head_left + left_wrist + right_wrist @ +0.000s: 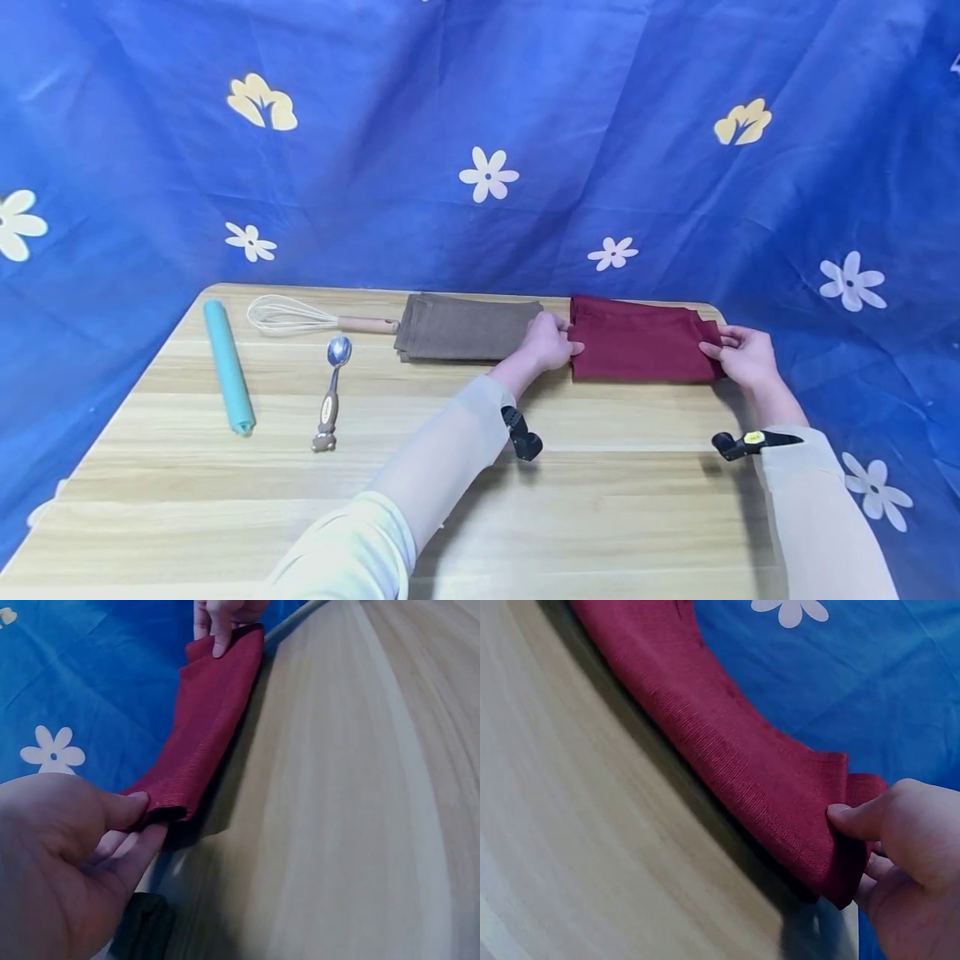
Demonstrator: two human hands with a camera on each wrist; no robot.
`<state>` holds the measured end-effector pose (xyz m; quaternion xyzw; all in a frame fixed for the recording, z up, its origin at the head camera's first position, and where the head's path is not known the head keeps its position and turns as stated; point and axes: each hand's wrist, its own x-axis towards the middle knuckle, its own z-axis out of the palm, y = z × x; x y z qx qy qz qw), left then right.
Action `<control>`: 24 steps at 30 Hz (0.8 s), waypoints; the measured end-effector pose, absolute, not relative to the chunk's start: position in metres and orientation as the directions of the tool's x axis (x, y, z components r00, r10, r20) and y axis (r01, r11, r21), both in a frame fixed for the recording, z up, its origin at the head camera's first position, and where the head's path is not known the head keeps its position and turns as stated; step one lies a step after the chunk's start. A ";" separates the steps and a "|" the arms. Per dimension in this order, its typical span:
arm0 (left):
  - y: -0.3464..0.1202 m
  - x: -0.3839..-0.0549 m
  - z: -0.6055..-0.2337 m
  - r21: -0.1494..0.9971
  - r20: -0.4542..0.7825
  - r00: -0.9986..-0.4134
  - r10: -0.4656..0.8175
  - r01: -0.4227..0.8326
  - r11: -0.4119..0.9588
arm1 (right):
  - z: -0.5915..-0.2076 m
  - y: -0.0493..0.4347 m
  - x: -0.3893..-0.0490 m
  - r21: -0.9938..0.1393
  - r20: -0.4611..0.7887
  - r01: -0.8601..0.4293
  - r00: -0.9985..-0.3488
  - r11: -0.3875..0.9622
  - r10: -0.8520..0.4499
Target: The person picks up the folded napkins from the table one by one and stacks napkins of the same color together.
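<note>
A folded dark red cloth (645,342) is held by its two ends near the table's back right corner. My left hand (550,340) pinches its left end, thumb on top and fingers beneath, as the left wrist view shows. At the other end my right hand (748,360) pinches the corner layers between thumb and fingers. In the right wrist view a shadow runs under the cloth (697,735), so its near edge seems slightly off the wood. Just left of my left hand lies a folded grey-brown cloth (468,327).
Left of the grey-brown cloth lies a whisk (367,324) with a wooden handle. A spoon (327,408) with a decorated handle and a rolled teal mat (228,367) are farther left on the wooden table (600,517). A blue flowered curtain (375,167) hangs behind.
</note>
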<state>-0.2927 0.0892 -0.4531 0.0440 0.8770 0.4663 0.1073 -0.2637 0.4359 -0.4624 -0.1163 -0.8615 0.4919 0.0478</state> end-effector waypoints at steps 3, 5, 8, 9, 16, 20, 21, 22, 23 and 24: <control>0.092 -0.294 -0.450 0.864 -0.137 -0.981 0.136 -0.051 0.501 | -0.461 0.435 -0.266 -0.883 -0.014 0.141 -0.961 0.447 0.275; 0.094 -0.295 -0.449 0.881 -0.128 -0.985 0.115 -0.060 0.470 | -0.461 0.433 -0.268 -0.890 -0.004 0.140 -0.954 0.435 0.299; 0.097 -0.297 -0.452 0.904 -0.120 -0.987 0.111 -0.063 0.423 | -0.464 0.430 -0.271 -0.878 0.011 0.158 -0.937 0.452 0.349; 0.097 -0.297 -0.454 0.909 -0.120 -0.986 0.113 -0.064 0.412 | -0.465 0.428 -0.272 -0.872 0.010 0.167 -0.934 0.460 0.358; 0.094 -0.298 -0.460 0.868 -0.164 -0.975 0.151 -0.069 0.491 | -0.469 0.432 -0.271 -0.839 -0.030 0.216 -0.934 0.499 0.355; 0.093 -0.297 -0.459 0.855 -0.165 -0.972 0.166 -0.057 0.516 | -0.469 0.434 -0.272 -0.829 -0.044 0.222 -0.941 0.514 0.337; 0.093 -0.297 -0.460 0.854 -0.166 -0.973 0.161 -0.060 0.517 | -0.470 0.433 -0.272 -0.827 -0.048 0.228 -0.940 0.515 0.338; 0.094 -0.297 -0.460 0.855 -0.167 -0.974 0.151 -0.067 0.514 | -0.470 0.432 -0.272 -0.827 -0.053 0.234 -0.938 0.511 0.344; 0.095 -0.296 -0.460 0.858 -0.169 -0.976 0.138 -0.076 0.509 | -0.470 0.430 -0.273 -0.832 -0.056 0.238 -0.935 0.502 0.350; 0.096 -0.296 -0.460 0.863 -0.170 -0.978 0.124 -0.087 0.497 | -0.471 0.429 -0.274 -0.838 -0.058 0.243 -0.930 0.489 0.363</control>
